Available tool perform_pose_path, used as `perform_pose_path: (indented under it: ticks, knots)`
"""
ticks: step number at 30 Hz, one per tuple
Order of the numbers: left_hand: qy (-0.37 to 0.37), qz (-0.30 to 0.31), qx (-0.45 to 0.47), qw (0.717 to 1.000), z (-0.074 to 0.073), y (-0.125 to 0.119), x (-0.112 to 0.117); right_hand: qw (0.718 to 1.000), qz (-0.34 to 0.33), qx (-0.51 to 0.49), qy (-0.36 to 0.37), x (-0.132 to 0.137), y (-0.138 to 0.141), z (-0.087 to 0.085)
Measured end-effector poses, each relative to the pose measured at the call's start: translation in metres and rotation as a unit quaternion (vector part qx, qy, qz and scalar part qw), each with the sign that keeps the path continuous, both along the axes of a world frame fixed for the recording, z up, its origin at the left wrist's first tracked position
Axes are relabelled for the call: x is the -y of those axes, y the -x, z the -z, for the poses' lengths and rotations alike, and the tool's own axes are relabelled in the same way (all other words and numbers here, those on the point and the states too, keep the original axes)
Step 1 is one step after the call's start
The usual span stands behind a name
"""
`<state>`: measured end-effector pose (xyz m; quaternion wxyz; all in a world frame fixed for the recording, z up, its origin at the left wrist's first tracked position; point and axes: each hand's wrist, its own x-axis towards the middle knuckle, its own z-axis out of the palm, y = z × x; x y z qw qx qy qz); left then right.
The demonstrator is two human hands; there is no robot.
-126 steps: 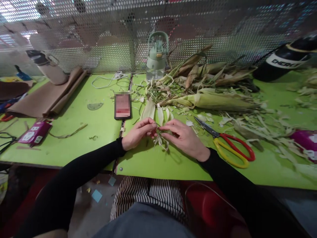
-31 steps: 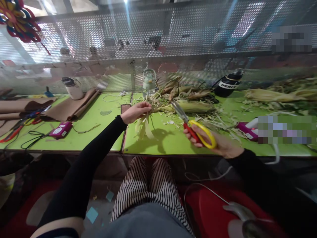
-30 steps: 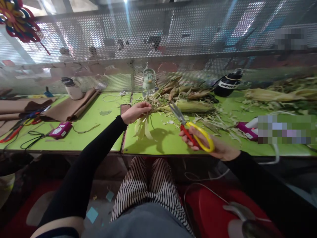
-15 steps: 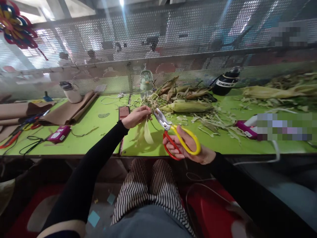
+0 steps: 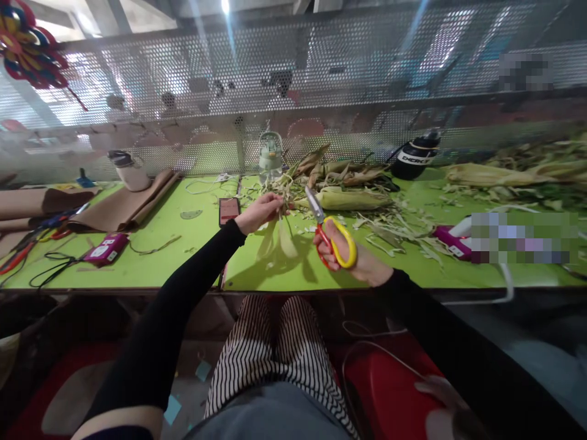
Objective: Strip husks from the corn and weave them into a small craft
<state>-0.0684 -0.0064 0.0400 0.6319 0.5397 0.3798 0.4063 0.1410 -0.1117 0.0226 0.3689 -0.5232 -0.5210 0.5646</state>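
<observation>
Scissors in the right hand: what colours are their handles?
The scissors have one yellow handle and one red; head view.

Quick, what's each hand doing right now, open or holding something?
Left hand: closed, holding the husk bundle by its top.
Right hand: closed around the scissors handles.

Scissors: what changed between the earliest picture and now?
The right hand left the husk bundle and picked up the scissors from the table; the left hand lifted the bundle. Phone, bottle and corn pile unchanged.
</observation>
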Motion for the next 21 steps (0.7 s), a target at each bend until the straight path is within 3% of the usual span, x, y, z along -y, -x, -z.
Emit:
perform_pose_path:
  ticks: [5,10,14,18,21]
  knots:
    - [-0.003,-0.079,-0.002,0.997,-0.017,-0.016,-0.027,0.981,0.061,0.176,-0.058,-0.038,-0.032,0.001]
    - [-0.001,-0.102,0.011,0.995,-0.027,-0.011,-0.032,0.917,0.074,0.379,-0.103,-0.048,-0.054,0.005]
    - [-0.001,-0.124,0.059,0.991,-0.029,0.003,-0.028,0.876,0.088,0.464,-0.1,-0.044,-0.058,0.012]
    - [-0.013,-0.13,0.118,0.984,-0.032,0.011,-0.015,0.879,0.073,0.453,-0.131,-0.041,-0.051,0.01]
    - [-0.034,-0.115,0.163,0.979,-0.034,0.009,0.002,0.91,0.041,0.385,-0.145,-0.036,-0.038,0.003]
